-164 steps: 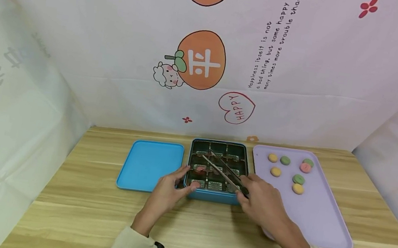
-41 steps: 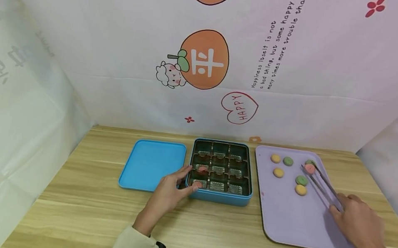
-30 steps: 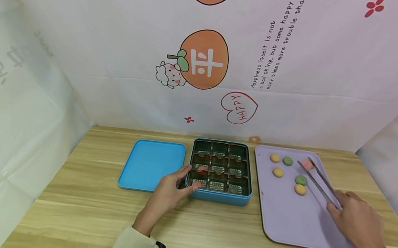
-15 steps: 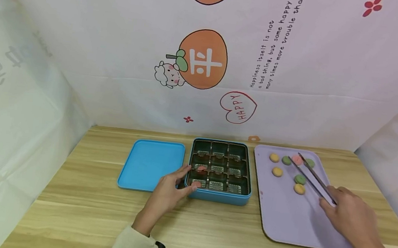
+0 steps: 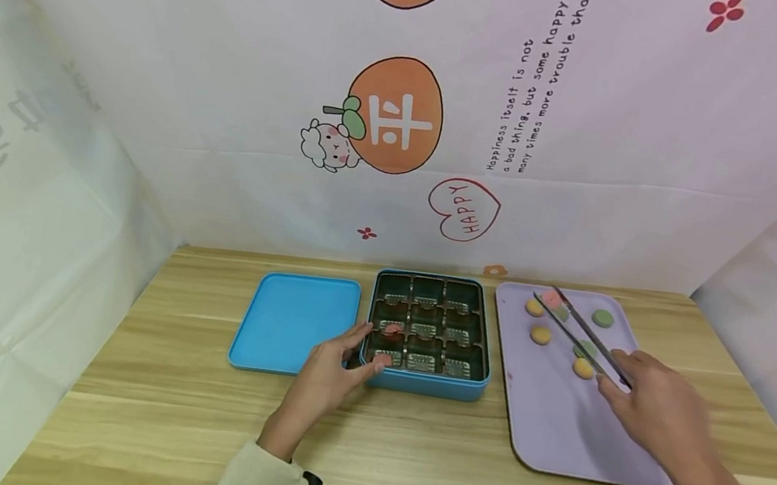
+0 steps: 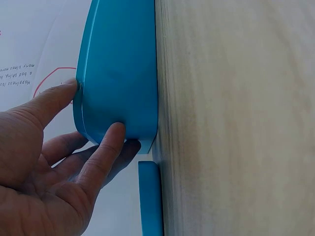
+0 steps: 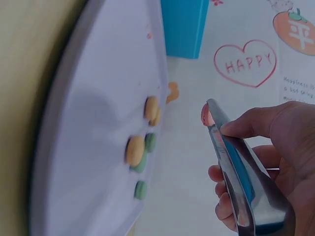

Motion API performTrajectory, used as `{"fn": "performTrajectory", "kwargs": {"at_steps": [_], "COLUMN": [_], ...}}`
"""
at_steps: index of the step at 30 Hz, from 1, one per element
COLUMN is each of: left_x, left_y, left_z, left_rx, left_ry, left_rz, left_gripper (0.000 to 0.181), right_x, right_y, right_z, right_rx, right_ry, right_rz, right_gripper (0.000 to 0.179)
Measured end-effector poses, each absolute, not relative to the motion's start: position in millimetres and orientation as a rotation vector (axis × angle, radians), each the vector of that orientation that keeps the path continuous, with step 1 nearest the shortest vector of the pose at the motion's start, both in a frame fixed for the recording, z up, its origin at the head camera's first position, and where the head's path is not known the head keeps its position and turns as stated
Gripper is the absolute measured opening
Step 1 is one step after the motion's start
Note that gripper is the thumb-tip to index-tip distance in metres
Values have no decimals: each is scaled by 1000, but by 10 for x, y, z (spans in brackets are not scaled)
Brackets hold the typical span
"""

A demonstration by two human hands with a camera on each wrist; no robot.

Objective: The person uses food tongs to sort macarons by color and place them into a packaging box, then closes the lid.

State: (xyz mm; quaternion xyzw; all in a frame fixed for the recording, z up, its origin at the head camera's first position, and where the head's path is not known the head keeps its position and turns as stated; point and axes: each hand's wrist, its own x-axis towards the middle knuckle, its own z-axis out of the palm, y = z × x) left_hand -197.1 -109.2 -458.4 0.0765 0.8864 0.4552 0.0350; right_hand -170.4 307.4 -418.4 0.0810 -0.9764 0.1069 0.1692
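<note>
My right hand [image 5: 658, 405] grips metal tongs [image 5: 593, 339], whose tips pinch a pink macaron [image 5: 551, 298]. In the right wrist view this macaron [image 7: 206, 116] is raised off the lilac tray [image 5: 598, 442]. Several yellow and green macarons lie on that tray, among them a yellow one [image 5: 541, 335] and a green one [image 5: 603, 318]. My left hand [image 5: 326, 378] holds the front left corner of a blue box [image 5: 425, 384], thumb and fingers on either side of it. Two pink macarons [image 5: 393, 329] sit in left-hand compartments of its divided insert, the front one partly behind my thumb.
A flat blue lid [image 5: 292, 324] lies on the wooden table [image 5: 404, 458] left of the box. The tray stands close to the box's right side. Behind the table hangs a printed white cloth [image 5: 254, 200].
The tongs went from over the box to the tray and took hold of a pink macaron lying against a green one. Macaron and tongs have since moved left toward the box. The left hand stayed put.
</note>
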Motion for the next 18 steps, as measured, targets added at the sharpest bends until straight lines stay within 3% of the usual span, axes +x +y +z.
{"fn": "performTrajectory", "kwargs": {"at_steps": [11, 18], "left_x": [-1968, -1967], "left_y": [-1094, -1095], "left_z": [-4581, -4574], "left_rx": [239, 240], "left_ry": [2717, 2721], "left_rz": [1412, 1401], "left_gripper": [67, 67], "right_x": [-1794, -1866], "right_y": [2655, 2346], "right_z": [-4085, -4029], "right_rx": [339, 350], "right_ry": [-2702, -2781], "right_rz": [376, 415], "right_gripper": [33, 38]}}
